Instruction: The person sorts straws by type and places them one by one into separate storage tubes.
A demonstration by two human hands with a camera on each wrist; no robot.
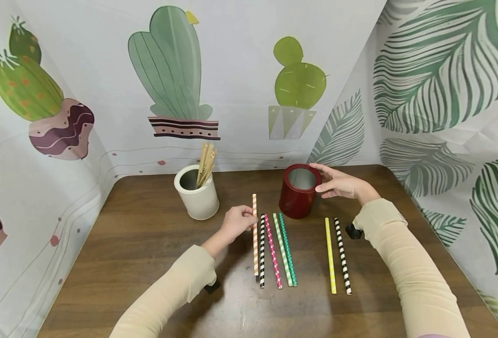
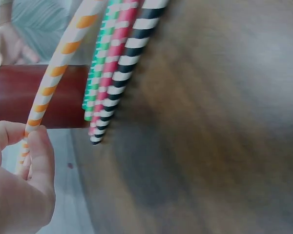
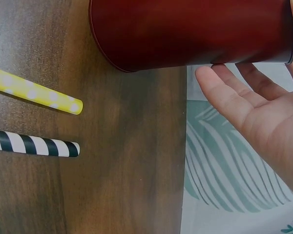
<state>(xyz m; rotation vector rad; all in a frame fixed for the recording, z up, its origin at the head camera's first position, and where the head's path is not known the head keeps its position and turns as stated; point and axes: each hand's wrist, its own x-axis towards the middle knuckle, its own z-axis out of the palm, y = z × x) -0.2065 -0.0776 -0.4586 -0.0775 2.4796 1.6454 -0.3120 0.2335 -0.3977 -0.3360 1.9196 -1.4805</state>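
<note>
My left hand [image 1: 237, 220] pinches an orange-and-white striped paper straw [image 1: 255, 244] between thumb and fingers near its far half. In the left wrist view that straw [image 2: 57, 70] stands apart from the others, slanting above them. Beside it lie a black-and-white striped straw [image 1: 262, 253], a pink dotted straw [image 1: 273, 251], a light green striped straw [image 1: 283, 249] and a green dotted straw [image 1: 288, 251]. My right hand [image 1: 340, 184] is at the right side of a red can [image 1: 298, 202], its fingers extended along the wall and rim. The can stands upright, and no straws show inside it.
A cream can [image 1: 200, 204] holding several paper-wrapped sticks [image 1: 205, 166] stands at the back left. Right of the row lie a yellow dotted straw [image 1: 331, 256] and another black-and-white straw [image 1: 343, 256]. A patterned cloth [image 1: 244, 84] hangs behind the wooden table [image 1: 139, 244].
</note>
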